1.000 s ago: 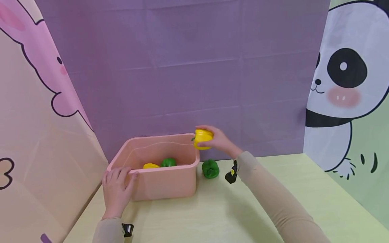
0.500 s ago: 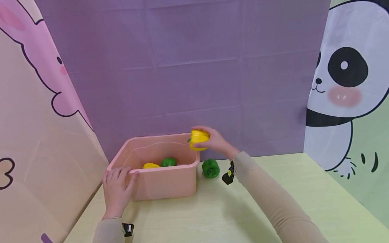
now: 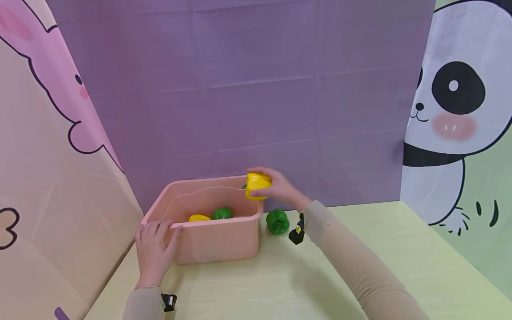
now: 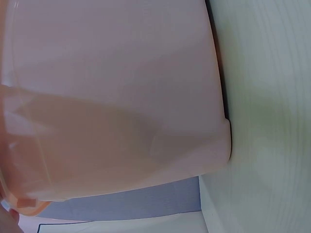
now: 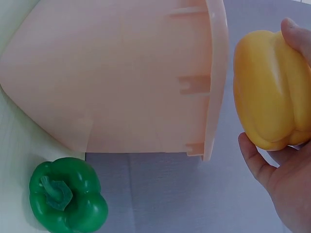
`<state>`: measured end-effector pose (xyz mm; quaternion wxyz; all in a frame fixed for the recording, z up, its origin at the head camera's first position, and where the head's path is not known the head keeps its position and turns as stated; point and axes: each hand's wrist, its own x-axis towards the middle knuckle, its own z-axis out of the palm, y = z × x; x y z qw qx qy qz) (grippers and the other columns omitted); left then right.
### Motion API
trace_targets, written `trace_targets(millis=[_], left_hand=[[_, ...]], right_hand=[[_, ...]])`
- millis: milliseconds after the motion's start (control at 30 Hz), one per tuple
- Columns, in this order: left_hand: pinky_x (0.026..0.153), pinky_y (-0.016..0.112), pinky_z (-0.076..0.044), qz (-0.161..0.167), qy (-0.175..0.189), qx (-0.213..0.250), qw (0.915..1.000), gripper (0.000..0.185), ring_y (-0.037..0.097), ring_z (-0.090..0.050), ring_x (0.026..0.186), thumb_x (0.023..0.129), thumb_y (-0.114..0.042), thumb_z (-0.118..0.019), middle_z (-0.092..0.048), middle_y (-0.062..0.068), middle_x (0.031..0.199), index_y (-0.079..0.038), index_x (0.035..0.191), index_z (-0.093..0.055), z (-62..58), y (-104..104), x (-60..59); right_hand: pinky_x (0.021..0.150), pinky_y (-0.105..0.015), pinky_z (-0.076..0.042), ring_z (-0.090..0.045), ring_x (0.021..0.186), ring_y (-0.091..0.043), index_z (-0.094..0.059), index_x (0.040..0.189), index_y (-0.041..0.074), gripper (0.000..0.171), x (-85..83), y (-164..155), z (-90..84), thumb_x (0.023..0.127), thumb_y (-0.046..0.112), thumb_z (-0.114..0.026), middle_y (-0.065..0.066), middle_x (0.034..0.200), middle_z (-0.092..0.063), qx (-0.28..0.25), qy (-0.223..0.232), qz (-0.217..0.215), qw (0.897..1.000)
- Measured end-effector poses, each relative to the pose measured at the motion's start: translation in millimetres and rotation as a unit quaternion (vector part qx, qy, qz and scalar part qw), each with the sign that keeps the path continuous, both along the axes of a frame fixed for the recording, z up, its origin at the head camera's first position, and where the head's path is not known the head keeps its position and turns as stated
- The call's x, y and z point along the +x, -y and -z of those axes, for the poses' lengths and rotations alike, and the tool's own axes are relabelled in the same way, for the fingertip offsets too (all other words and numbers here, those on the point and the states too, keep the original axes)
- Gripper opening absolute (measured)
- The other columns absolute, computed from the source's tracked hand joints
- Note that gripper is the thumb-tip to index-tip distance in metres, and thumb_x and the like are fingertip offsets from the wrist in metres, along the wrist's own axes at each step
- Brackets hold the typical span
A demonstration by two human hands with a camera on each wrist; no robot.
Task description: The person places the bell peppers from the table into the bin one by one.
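My right hand (image 3: 282, 189) holds a yellow bell pepper (image 3: 258, 186) with its green stem pointing left, over the right end of a pink plastic bin (image 3: 218, 242). In the right wrist view, the pepper (image 5: 272, 90) sits between thumb and fingers, apart from the bin's rim (image 5: 217, 73). My left hand (image 3: 154, 253) grips the bin's near rim at the left corner, fingers over the edge and thumb outside. Inside the bin lie another yellow piece (image 3: 198, 218), partly hidden by the wall, and a green bell pepper (image 3: 222, 214).
A second green bell pepper (image 3: 278, 222) lies on the pale wooden table (image 3: 240, 289), just right of the bin. Behind the bin hangs a purple cloth backdrop (image 3: 256, 98). Printed panels stand at the left (image 3: 48, 186) and right (image 3: 452, 111).
My right hand has moved left and slightly down with the yellow bell pepper, from the bin's right edge to over its opening. The left hand has stayed on the rim.
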<state>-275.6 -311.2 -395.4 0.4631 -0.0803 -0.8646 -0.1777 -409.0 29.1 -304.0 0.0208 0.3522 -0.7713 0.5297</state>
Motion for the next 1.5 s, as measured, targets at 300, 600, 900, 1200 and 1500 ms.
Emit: trace_targets(millis=[300, 600, 900, 1200, 1500], left_hand=[[0.108, 0.06, -0.017, -0.001, -0.001, -0.001, 1.0, 0.039, 0.04, -0.047, 0.108, 0.093, -0.04, -0.061, -0.06, 0.018, 0.105, -0.003, 0.107, -0.064, 0.0, 0, -0.2], [0.109, 0.059, -0.016, -0.001, 0.004, 0.0, 1.0, 0.04, 0.04, -0.046, 0.108, 0.094, -0.039, -0.06, -0.059, 0.018, 0.105, -0.003, 0.108, -0.063, -0.6, -1, 0.6], [0.11, 0.058, -0.014, -0.003, 0.017, 0.004, 0.9998, 0.037, 0.04, -0.045, 0.111, 0.094, -0.037, -0.061, -0.058, 0.018, 0.107, -0.004, 0.109, -0.063, -1.7, -2, 0.5], [0.11, 0.059, -0.014, -0.006, 0.024, 0.003, 0.9997, 0.037, 0.04, -0.045, 0.111, 0.095, -0.037, -0.06, -0.058, 0.019, 0.109, -0.003, 0.11, -0.062, -2.5, -3, 1.5], [0.109, 0.061, -0.015, -0.007, 0.024, 0.002, 0.9997, 0.039, 0.041, -0.045, 0.112, 0.095, -0.039, -0.059, -0.058, 0.019, 0.109, -0.003, 0.11, -0.062, -1.2, -3, 2.0]], right_hand=[[0.081, -0.034, -0.053, -0.057, 0.098, -0.025, -0.054, 0.138, 0.017, 0.068, 1.0, 6, 0.1, 0.076, 0.021, -0.083, -0.002, 0.125, -0.056, 0.0, -0.003, -0.011, 1.0], [0.08, -0.033, -0.053, -0.058, 0.096, -0.024, -0.053, 0.138, 0.015, 0.069, 0.7, 12, 1.8, 0.076, 0.02, -0.083, -0.002, 0.125, -0.057, -0.005, -0.011, -0.02, 1.0], [0.08, -0.034, -0.052, -0.058, 0.095, -0.024, -0.054, 0.138, 0.016, 0.068, 3.8, 18, 2.5, 0.076, 0.021, -0.083, -0.001, 0.122, -0.058, -0.006, -0.005, -0.02, 1.0], [0.081, -0.034, -0.052, -0.058, 0.095, -0.024, -0.055, 0.137, 0.018, 0.068, 5.2, 25, 4.8, 0.076, 0.022, -0.083, -0.002, 0.121, -0.058, -0.007, 0.004, -0.02, 1.0], [0.081, -0.034, -0.052, -0.058, 0.095, -0.023, -0.054, 0.138, 0.019, 0.069, 9.6, 30, 4.8, 0.076, 0.024, -0.083, -0.001, 0.121, -0.058, 0.003, 0.012, -0.02, 1.0]])
